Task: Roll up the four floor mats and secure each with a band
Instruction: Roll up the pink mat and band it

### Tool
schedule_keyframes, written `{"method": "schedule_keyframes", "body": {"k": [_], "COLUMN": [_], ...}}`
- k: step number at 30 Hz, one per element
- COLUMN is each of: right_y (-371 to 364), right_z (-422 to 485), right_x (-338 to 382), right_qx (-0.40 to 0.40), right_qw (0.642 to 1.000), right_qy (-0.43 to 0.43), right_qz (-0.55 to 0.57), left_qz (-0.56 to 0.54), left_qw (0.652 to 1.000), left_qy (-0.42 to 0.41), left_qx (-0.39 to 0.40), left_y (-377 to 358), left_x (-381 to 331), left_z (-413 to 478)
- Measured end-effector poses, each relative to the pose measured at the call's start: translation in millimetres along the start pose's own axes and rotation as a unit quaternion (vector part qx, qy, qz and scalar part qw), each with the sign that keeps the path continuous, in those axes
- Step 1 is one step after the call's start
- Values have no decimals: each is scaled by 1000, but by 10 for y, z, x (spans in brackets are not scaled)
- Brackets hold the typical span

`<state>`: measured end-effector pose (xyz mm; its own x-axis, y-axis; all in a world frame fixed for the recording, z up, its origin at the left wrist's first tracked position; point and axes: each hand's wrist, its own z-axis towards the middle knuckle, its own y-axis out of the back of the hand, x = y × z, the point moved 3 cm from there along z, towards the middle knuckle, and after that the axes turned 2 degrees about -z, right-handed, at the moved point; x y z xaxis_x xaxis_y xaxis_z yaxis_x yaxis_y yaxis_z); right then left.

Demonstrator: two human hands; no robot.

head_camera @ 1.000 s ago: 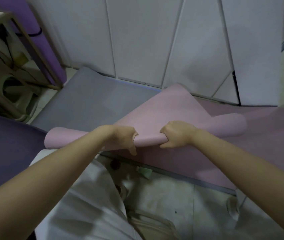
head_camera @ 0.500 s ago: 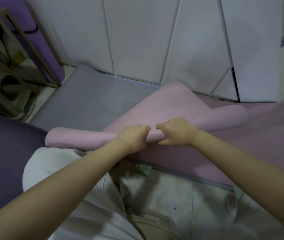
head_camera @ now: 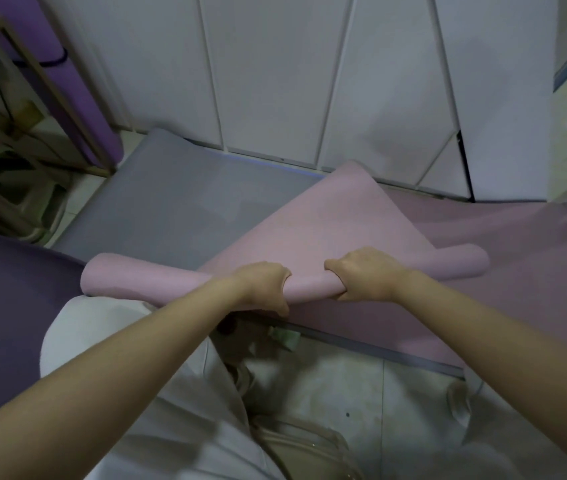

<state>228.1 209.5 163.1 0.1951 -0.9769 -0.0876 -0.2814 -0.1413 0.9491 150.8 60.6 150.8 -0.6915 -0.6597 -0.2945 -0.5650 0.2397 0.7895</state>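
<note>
Centrally, the rolled part of the pink mat [head_camera: 143,278] is gripped from above by both hands: the fingers of the left hand [head_camera: 261,285] and of the right hand [head_camera: 361,275] are curled round the roll, with a short stretch of it exposed between them. Beyond the fingers, the unrolled remainder extends over a grey mat [head_camera: 178,209] and a mauve mat [head_camera: 517,271]. Left of the fingers a dark purple mat [head_camera: 5,289] is seen; farther off, a rolled purple mat [head_camera: 78,98] encircled by a black band [head_camera: 55,60] stands upright.
</note>
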Motion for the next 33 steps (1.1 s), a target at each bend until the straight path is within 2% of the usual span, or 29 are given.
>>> {"method": "schedule_keyframes", "body": {"k": [3, 6, 7, 11, 14, 16, 18, 22, 25, 27, 29, 31, 33], "right_y": [22, 83, 93, 97, 69, 39, 42, 121, 114, 85, 49, 4, 33], "right_z": [68, 128, 136, 135, 102, 63, 5, 2, 43, 35, 38, 82, 124], "right_x": [-62, -51, -43, -72, -86, -83, -70, -34, 3, 6, -33, -94, -108], "right_qx": [27, 37, 39, 25, 6, -34, -95, -176, -183, -156, -86, 2, 33], "right_qw": [1000, 999, 999, 1000, 1000, 999, 995, 981, 977, 983, 994, 999, 999], "right_qy": [-7, 8, 14, 4, 1, -2, 13, 23, 26, 25, 5, -12, -15], "right_qz": [-2, 0, 3, 7, -22, -23, -29, -84, -104, -91, -65, -31, -4], "left_qz": [133, 173, 169, 140, 47, -22, -60, -77, -104, -82, 0, 105, 192], "left_qw": [975, 938, 938, 970, 993, 999, 998, 996, 993, 996, 998, 982, 947], "left_qy": [24, -33, -39, 3, -14, -15, -9, 12, 33, 32, 24, 23, 10], "left_qx": [-175, -297, -299, -198, -103, -36, -15, -48, -41, -29, -63, -153, -257], "left_y": [-51, -124, -120, -77, -51, -9, 43, 31, -15, -35, -35, -59, -124], "left_x": [26, 39, 44, 89, 140, 190, 210, 181, 182, 172, 127, 60, -19], "left_z": [-145, -254, -267, -179, -99, -64, -39, -33, -60, -79, -99, -151, -224]}}
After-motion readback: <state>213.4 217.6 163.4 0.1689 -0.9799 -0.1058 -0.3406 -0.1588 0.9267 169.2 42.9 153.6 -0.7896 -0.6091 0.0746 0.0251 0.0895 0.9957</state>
